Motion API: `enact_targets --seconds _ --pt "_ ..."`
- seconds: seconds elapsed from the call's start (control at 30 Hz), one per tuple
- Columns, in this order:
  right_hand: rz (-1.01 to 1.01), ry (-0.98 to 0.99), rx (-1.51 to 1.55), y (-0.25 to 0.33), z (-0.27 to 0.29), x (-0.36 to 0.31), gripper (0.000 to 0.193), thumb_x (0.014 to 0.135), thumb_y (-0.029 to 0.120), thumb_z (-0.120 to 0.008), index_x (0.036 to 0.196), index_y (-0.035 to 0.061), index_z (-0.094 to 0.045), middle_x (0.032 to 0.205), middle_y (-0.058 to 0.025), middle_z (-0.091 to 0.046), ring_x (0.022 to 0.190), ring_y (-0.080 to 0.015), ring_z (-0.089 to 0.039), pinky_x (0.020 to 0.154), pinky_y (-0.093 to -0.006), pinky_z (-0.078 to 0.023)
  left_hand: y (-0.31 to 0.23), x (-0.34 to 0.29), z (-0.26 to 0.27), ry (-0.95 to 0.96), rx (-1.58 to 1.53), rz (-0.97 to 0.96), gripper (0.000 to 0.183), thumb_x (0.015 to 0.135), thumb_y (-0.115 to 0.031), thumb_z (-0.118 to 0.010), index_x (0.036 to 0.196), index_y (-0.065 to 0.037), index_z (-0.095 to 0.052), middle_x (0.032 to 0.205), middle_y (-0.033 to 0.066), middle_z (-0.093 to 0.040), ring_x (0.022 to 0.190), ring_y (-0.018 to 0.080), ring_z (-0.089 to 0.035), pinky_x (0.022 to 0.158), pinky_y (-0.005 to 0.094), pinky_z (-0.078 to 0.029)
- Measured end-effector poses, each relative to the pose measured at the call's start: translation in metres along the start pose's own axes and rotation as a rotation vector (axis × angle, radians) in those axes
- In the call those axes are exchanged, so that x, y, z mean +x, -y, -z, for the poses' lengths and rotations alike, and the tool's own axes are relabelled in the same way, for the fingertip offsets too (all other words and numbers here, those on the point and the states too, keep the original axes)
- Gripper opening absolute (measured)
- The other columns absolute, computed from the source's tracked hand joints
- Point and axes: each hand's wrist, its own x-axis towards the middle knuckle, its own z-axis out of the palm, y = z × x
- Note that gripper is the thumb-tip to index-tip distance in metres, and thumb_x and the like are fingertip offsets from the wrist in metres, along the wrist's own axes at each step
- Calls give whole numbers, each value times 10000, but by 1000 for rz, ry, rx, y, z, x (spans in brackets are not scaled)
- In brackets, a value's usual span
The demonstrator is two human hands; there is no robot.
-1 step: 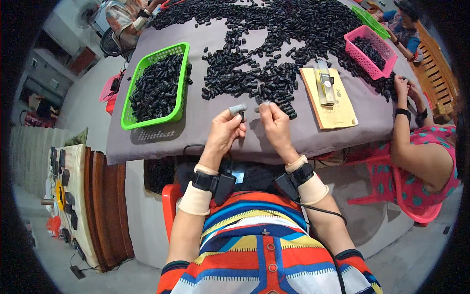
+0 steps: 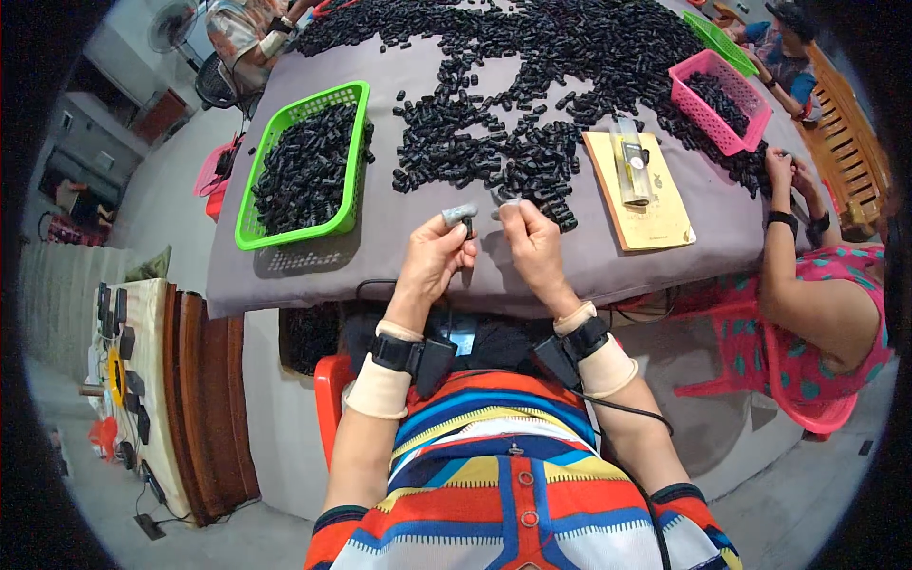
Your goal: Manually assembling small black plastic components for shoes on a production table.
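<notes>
My left hand [image 2: 435,255] is closed in a pinch on a small black cylindrical part [image 2: 467,228] at the table's near edge. A grey cover wraps its index fingertip. Just to the right, apart from it, my right hand [image 2: 535,249] has its fingers curled together, with a grey cover on one fingertip. Whatever those fingers may hold is hidden. Beyond both hands lies a loose spread of similar black parts [image 2: 446,147]. At the left, a green basket [image 2: 357,171] is filled with such parts.
A yellow booklet [image 2: 665,223] carries a clear plastic case [image 2: 631,171] right of my hands. Farther right stands a pink basket [image 2: 750,142] of black parts, near a co-worker's hands [image 2: 781,169]. Another green basket [image 2: 717,43] is at the far right. A grey cloth covers the table [image 2: 399,223].
</notes>
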Motion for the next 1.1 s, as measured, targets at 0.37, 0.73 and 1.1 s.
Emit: enact_targets --seconds 0.37,0.73,1.1 --pt "214 111 -375 21 -10 -19 261 847 256 -600 711 50 -514 642 -114 -531 577 -314 -553 490 -398 -387 6 -6 21 114 -279 -17 193 901 -39 -518 1088 -23 -565 826 63 -602 629 124 -574 532 229 -486" --pt "322 150 -395 23 -14 -21 216 832 212 -610 723 41 -533 660 -129 -538 578 -324 -549 493 -393 -391 10 -3 31 128 -273 -4 242 880 -33 -545 1121 -24 -561 895 64 -615 689 104 -571 579 208 -476" --pt "345 128 -401 22 -15 -20 207 824 230 -616 719 64 -553 664 -92 -561 562 -291 -572 476 -387 -413 8 -4 29 194 -293 1 244 865 -16 -564 1109 -14 -573 912 60 -621 716 96 -564 612 195 -471"
